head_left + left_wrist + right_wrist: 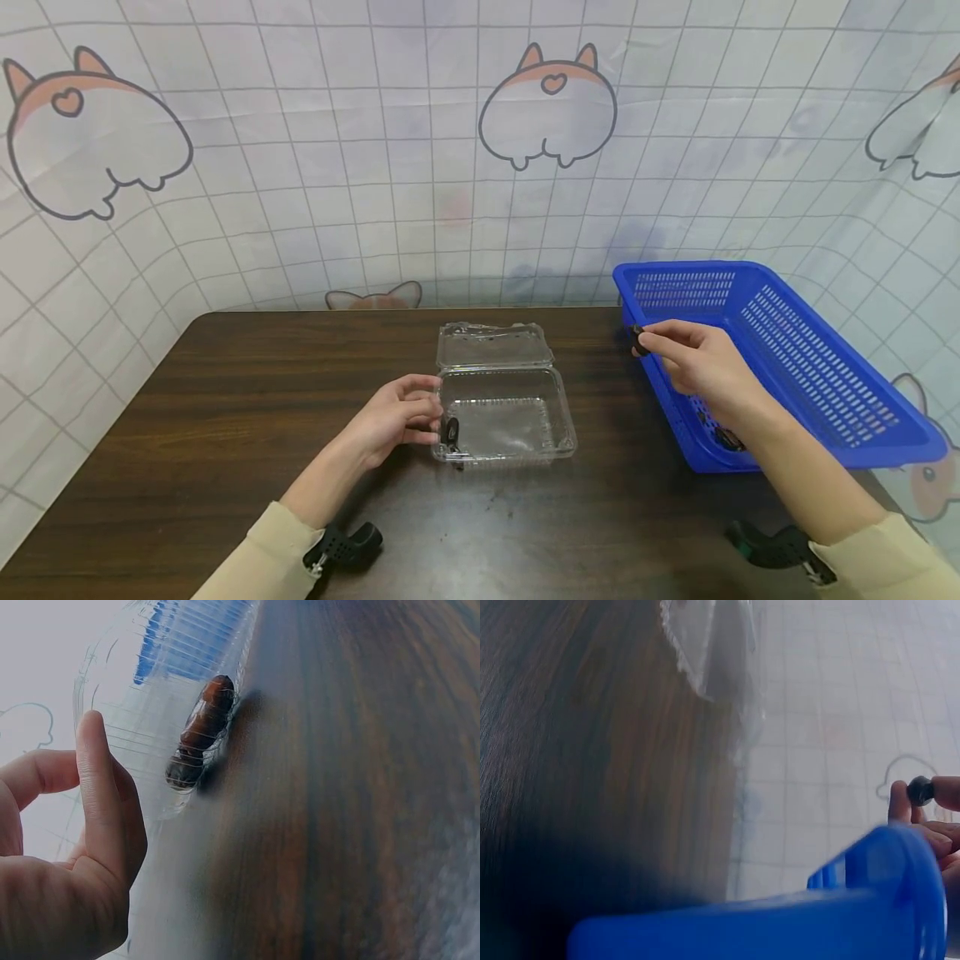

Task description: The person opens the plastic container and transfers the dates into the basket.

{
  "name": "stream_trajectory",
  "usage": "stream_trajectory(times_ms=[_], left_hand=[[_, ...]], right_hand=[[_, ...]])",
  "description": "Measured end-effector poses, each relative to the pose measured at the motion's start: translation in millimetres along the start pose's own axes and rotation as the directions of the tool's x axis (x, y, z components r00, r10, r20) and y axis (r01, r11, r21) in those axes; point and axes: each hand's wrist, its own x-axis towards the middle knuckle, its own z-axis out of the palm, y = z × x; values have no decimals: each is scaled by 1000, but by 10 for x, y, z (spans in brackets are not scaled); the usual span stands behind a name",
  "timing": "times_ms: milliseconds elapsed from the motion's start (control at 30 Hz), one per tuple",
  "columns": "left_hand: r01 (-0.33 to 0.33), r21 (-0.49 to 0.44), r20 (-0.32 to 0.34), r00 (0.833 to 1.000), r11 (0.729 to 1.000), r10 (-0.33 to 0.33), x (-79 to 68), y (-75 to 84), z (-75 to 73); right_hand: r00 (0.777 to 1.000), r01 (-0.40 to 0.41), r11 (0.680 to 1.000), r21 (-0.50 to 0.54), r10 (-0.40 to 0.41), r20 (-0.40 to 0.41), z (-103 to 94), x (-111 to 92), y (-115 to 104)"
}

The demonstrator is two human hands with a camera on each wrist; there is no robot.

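Note:
The clear plastic clamshell box (562, 408) sits on the table with its lid (495, 346) folded back. A glossy dark brown oblong piece (452, 431) lies in its near left corner; the left wrist view shows it through the wall as a reddish-brown, lumpy piece (201, 735). My left hand (393, 418) touches the box's left side, fingers spread and fairly straight. Over the left rim of the blue basket (825, 350), my right hand (697, 362) pinches a small dark brown piece (639, 340) between thumb and fingertips. That piece (920, 791) looks rounded and dark in the right wrist view.
Several more dark pieces (726, 437) lie in the basket's near left part, partly hidden by my right forearm. The basket's slotted walls rise well above the dark wood table (247, 400). A patterned white cloth (375, 167) hangs behind the table.

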Motion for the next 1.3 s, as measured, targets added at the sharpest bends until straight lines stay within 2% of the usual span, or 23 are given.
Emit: stream_trajectory(times_ms=[400,700,1300], left_hand=[[2,4,2,1000,1000,-2,-5,2,-4],[8,12,-2,1000,1000,-8,3,7,1],[2,9,10,1000,1000,-3,13,-4,-11]], right_hand=[[997,-40,999,-11,39,-70,-281,-92,155],[995,-86,979,-185,75,-65,-424,-207,279],[996,-86,950,-299,77,-41,-557,-283,406]])
